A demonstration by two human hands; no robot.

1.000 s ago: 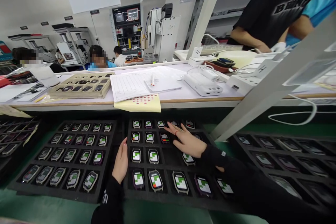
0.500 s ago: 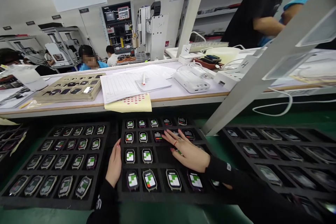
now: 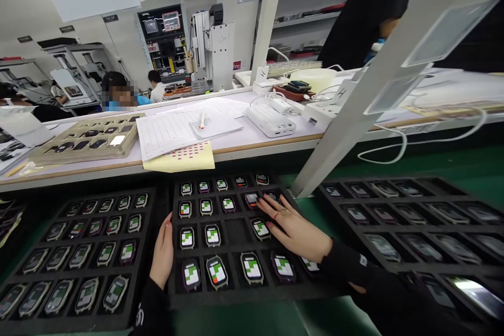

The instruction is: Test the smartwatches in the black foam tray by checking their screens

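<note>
Right hand (image 3: pixel 295 233) flat, open, empty, fingertips at smartwatch (image 3: pixel 252 200) in foam tray (image 3: pixel 236 299); left hand (image 3: pixel 162 258) open, empty, against tray edge, seemingly steadying it; cells keep watches apart, screens up.

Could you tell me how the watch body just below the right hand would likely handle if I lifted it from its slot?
The smartwatch body looks rigid, so it probably won't flop. Its glossy screen may feel slippery and mark easily. Its flat shape suggests little rolling once out of the black foam tray.
</note>
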